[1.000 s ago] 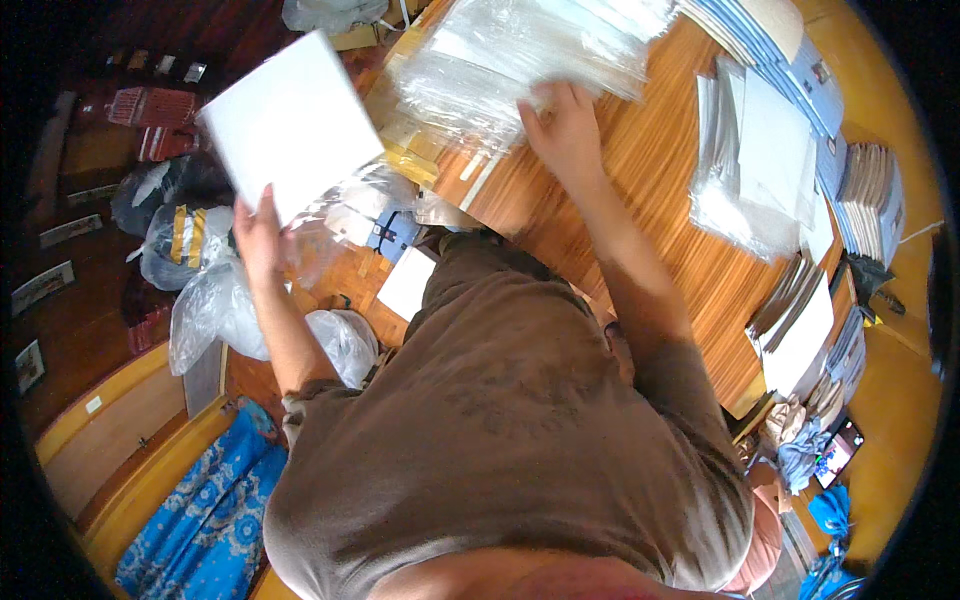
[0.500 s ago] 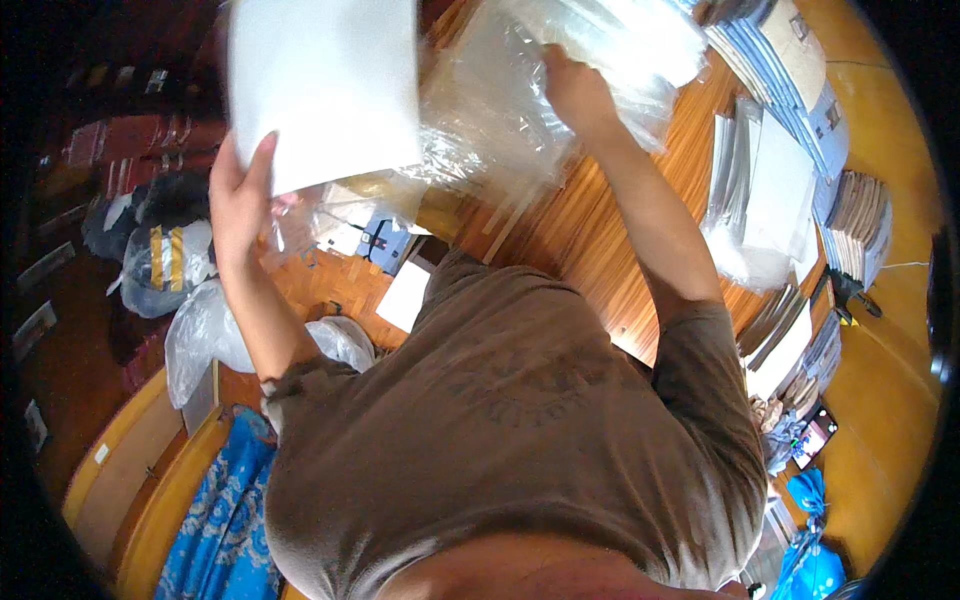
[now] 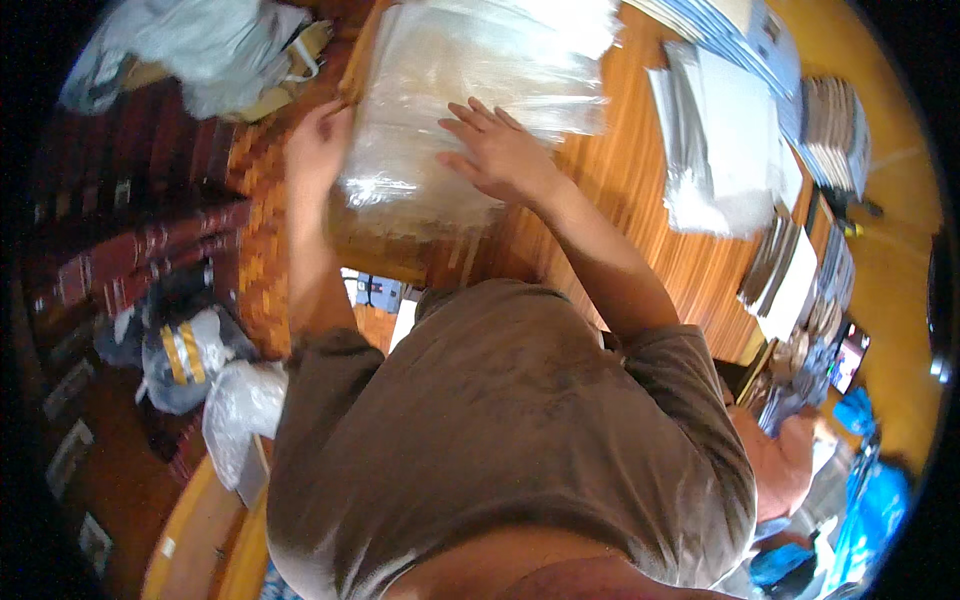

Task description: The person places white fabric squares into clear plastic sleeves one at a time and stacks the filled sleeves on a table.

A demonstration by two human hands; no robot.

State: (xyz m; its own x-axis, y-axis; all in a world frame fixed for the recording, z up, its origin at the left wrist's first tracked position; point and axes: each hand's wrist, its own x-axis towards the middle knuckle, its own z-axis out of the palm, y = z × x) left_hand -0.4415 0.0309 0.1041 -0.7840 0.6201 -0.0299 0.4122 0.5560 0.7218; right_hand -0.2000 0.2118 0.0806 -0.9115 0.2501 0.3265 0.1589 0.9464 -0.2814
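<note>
Bags (image 3: 430,90) lie in 1 clear pile at the table's (image 3: 632,170) left edge. Right hand (image 3: 498,152): over them, fingers apart; left hand (image 3: 320,142): at their left side, blurred, grip unclear. Toward the table's right edge: 1 white stack (image 3: 735,140), then 1 brown stack (image 3: 832,135).

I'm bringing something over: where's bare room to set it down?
Bare wooden tabletop shows between the right forearm and the white sheets. Crowded: the clear plastic pile under the right hand and the stacks along the right edge.
</note>
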